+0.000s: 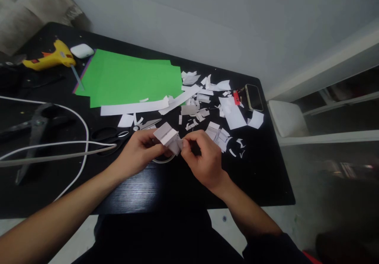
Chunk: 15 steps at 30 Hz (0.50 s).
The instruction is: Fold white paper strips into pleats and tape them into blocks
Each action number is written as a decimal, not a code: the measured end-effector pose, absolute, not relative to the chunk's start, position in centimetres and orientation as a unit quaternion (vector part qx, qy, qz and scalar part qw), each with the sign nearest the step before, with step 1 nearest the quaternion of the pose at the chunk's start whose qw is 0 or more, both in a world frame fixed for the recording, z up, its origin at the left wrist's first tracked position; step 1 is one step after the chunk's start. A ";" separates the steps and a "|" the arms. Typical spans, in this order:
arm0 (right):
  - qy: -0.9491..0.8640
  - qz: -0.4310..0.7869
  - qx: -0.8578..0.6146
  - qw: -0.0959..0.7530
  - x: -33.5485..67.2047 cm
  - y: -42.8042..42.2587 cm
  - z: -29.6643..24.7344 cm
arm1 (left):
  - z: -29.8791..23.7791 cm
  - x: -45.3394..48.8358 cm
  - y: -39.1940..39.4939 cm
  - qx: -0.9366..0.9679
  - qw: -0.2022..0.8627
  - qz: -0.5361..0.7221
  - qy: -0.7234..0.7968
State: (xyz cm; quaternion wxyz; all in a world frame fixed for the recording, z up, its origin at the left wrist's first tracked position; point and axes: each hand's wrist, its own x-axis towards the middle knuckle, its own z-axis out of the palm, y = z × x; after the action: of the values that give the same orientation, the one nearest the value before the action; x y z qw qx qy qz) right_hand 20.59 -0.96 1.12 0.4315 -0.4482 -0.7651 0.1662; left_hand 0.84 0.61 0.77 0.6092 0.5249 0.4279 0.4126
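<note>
A small folded white paper piece [166, 133] is held up over the near middle of the black table. My left hand [142, 149] pinches it from the left, thumb below and fingers behind. My right hand [204, 157] is closed, its thumb and index finger pinching the paper's right edge. Just beneath the paper shows the rim of a round object [164, 161], mostly hidden. Black-handled scissors [136, 129] lie partly opened beyond my left hand. Beyond my right hand sits another folded white paper piece [218, 135] with lines on it.
Green sheets [133, 78] lie at the back, with white paper strips [134, 108] along their near edge. White scraps [201, 98] spread rightward to a phone [254, 97]. At left are a yellow glue gun [56, 56], a white case [82, 51], pliers [37, 125] and a looping white cable [85, 137].
</note>
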 end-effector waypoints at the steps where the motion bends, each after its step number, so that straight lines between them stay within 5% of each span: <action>1: -0.765 0.167 -0.448 0.431 20.6 -1.0 1.1 | 0.8 0.8 0.6 0.525 0.609 0.413 0.427; 15: -0.750 0.187 -0.460 0.437 20.8 -0.9 1.3 | 0.7 0.7 0.7 0.522 0.613 0.411 0.428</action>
State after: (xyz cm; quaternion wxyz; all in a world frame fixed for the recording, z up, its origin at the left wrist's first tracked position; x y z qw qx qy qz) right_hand 20.78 -0.93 1.25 0.4365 -0.4605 -0.7500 0.1869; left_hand 0.68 0.72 0.67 0.6129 0.5217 0.4276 0.4115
